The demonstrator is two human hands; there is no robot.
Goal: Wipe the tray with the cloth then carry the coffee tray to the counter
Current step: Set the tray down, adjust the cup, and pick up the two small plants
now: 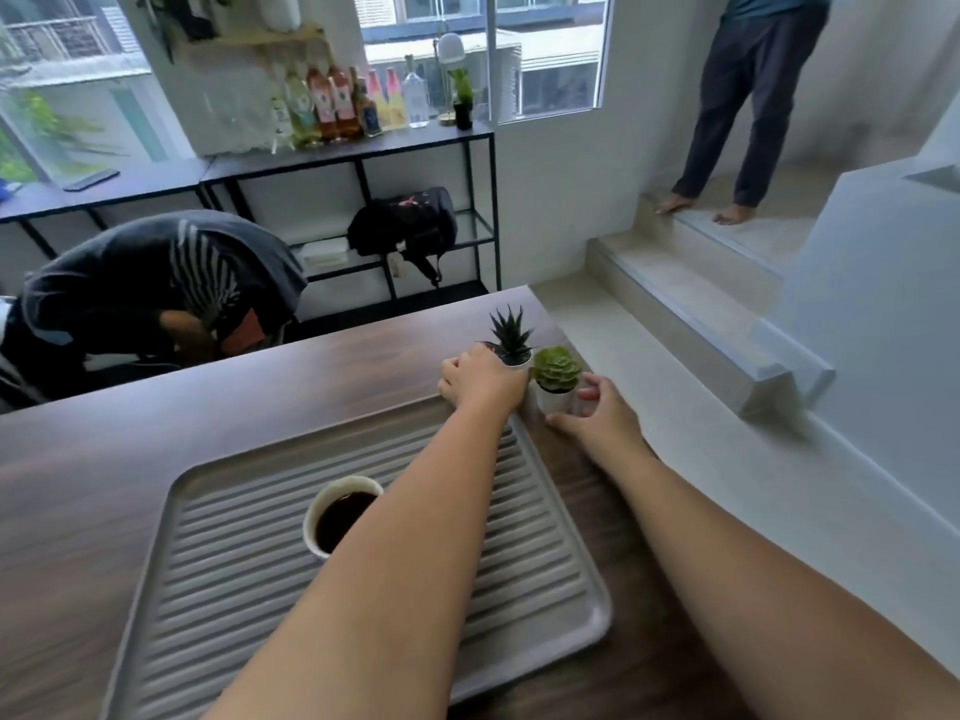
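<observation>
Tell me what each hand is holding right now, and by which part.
The left hand grips the spiky plant by its white pot. The right hand cups the round plant's pot; firm contact can't be told.

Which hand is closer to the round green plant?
The right hand. It curls around the round green plant's white pot, right beside it. The left hand is on the spiky plant's pot, one pot over.
</observation>
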